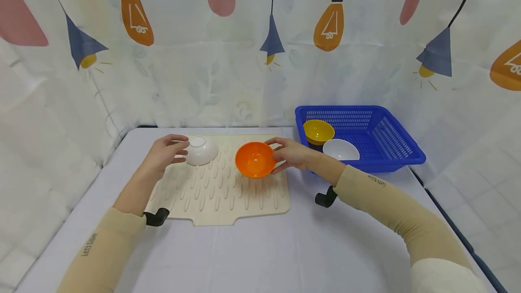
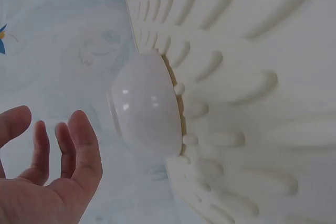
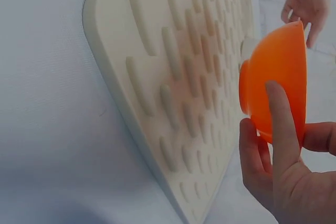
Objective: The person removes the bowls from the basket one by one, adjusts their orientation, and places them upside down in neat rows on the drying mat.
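Note:
My right hand point(image 1: 291, 153) grips an orange bowl point(image 1: 255, 160) by its right side, mouth up, over the cream drying mat point(image 1: 228, 198). In the right wrist view the bowl point(image 3: 278, 72) hangs above the mat's ridges, thumb at the rim and fingers around the outside. A white bowl point(image 1: 201, 150) lies upside down on the mat's back left part. Beside it is my left hand point(image 1: 166, 152), its fingers loosely bent and holding nothing. The left wrist view shows a gap between that hand point(image 2: 58, 171) and the white bowl point(image 2: 147, 106).
A blue plastic basket point(image 1: 390, 148) stands at the back right of the table, beyond my right forearm. Inside it are a yellow bowl point(image 1: 319, 131) and another white bowl point(image 1: 341, 149). A patterned curtain point(image 1: 240, 80) hangs behind the white-covered table point(image 1: 260, 257).

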`<state>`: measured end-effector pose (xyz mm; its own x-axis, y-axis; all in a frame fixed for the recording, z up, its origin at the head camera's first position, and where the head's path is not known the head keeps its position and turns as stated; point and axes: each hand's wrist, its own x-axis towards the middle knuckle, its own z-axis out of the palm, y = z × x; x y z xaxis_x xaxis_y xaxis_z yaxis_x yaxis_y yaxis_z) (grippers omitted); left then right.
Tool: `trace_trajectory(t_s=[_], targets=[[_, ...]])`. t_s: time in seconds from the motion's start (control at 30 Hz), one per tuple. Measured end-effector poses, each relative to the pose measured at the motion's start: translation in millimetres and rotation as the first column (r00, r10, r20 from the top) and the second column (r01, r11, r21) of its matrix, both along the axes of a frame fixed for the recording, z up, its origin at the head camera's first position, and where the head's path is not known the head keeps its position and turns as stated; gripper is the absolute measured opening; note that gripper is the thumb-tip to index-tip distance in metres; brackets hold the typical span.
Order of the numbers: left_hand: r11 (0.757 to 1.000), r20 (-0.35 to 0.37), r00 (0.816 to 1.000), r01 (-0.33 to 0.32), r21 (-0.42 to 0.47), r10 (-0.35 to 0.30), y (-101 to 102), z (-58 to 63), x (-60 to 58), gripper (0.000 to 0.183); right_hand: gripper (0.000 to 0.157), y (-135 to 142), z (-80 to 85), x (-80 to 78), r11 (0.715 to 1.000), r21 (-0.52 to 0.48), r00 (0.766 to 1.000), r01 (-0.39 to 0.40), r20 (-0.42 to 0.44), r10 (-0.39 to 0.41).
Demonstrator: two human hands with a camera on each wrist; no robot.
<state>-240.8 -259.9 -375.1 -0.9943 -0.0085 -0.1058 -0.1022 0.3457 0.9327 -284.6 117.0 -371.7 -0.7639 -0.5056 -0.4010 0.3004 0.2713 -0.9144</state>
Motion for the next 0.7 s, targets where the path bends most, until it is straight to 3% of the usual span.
trace_trajectory(t_s=[0.17, 0.3, 0.5, 0.7], targets=[[0.995, 0.012, 1.000, 0.016, 0.094, -0.017, 20, -0.5, 1.8, 0.057, 0.059, 1, -0.7, 0.0, 1.000, -0.016, 1.000, 0.008, 0.002, -0.008], [0.987, 0.038, 0.997, 0.065, 0.146, -0.071, 36, -1.9, 2.4, 0.056, 0.059, 1, -1.4, 0.4, 1.000, -0.019, 1.000, 0.019, 0.011, -0.019], [0.953, 0.096, 0.986, 0.103, 0.285, -0.136, 52, -6.0, 0.5, 0.052, 0.059, 0, -2.9, 2.0, 0.999, -0.035, 1.000, 0.021, 0.023, -0.020], [0.934, 0.125, 0.979, 0.112, 0.340, -0.163, 64, -10.6, -1.9, 0.047, 0.058, -1, -5.3, 2.8, 0.998, -0.052, 0.999, 0.018, 0.035, -0.016]])
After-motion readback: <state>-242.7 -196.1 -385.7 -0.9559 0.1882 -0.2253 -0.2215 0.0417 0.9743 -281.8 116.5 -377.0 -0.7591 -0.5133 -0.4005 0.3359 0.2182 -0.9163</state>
